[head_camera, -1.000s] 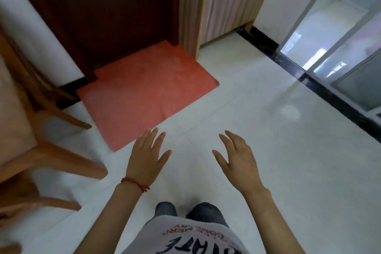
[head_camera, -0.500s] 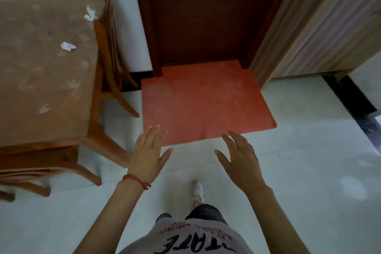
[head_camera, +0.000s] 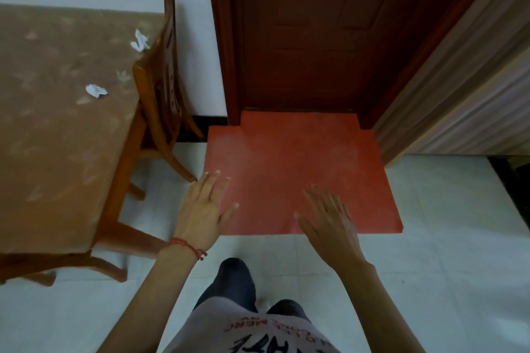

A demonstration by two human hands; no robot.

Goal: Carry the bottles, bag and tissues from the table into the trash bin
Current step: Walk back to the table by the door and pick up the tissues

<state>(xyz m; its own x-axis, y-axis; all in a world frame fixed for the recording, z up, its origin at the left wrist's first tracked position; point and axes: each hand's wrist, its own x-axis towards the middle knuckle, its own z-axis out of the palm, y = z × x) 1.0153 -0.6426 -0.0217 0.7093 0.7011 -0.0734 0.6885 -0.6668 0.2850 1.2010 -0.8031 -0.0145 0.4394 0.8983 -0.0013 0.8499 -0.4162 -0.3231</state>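
Two crumpled white tissues lie on the brown table (head_camera: pixel 51 152) at the left: one tissue (head_camera: pixel 96 91) nearer me and another tissue (head_camera: pixel 140 41) by the table's far right edge. My left hand (head_camera: pixel 205 208) hangs in front of me with straight fingers, holding nothing, to the right of the table. My right hand (head_camera: pixel 329 222) is also held out flat and empty over the red mat. No bottles, bag or trash bin are in view.
A wooden chair (head_camera: pixel 160 86) stands tucked against the table's right side, its legs reaching toward my left hand. A red mat (head_camera: pixel 292 157) lies before a dark wooden door (head_camera: pixel 309 28). White tiled floor (head_camera: pixel 444 266) spreads to the right.
The view has swung left, bringing the table, chair and two tissues into sight and closer. Both hands stay held out, empty, in much the same pose.
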